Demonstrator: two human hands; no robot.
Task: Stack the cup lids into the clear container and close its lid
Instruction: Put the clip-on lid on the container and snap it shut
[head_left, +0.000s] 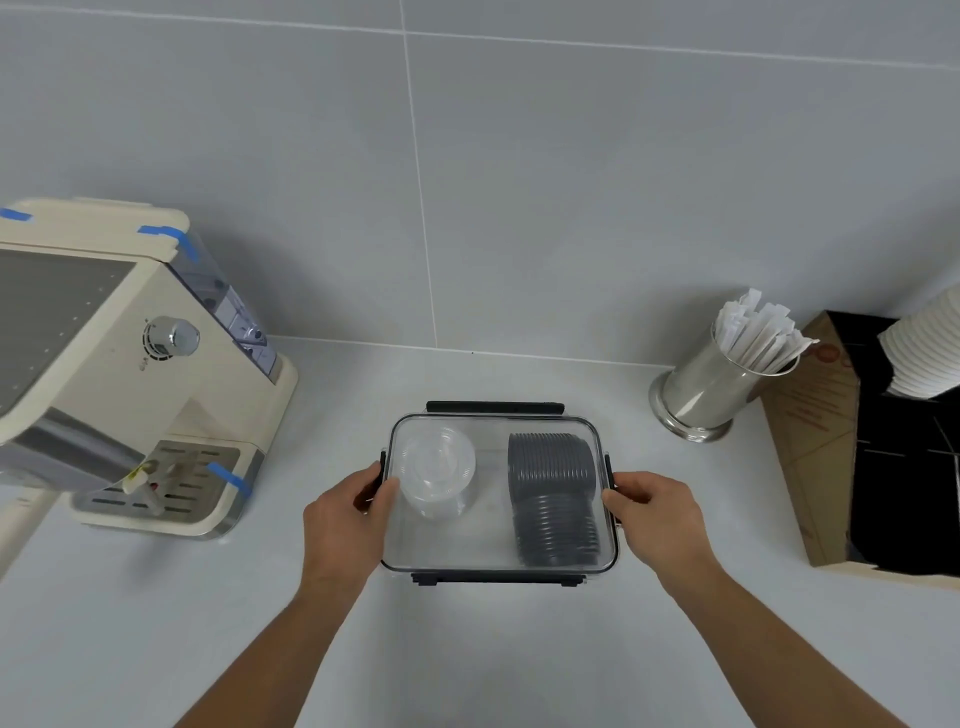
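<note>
The clear container sits on the counter between the two hands, its see-through lid already laid on top. The left hand curls round the left edge, thumb on the lid, fingers at the side clip. The right hand holds the opposite edge the same way, by the right clip.

Inside, just past the left thumb, is a stack of clear cup lids; near the right fingertips lies a row of dark cup lids.

The risks, as I judge them: the clips at the far and near edges look unfastened, so pressing one side alone could tilt the lid, and a tall stack might hold it off its seat.
</note>
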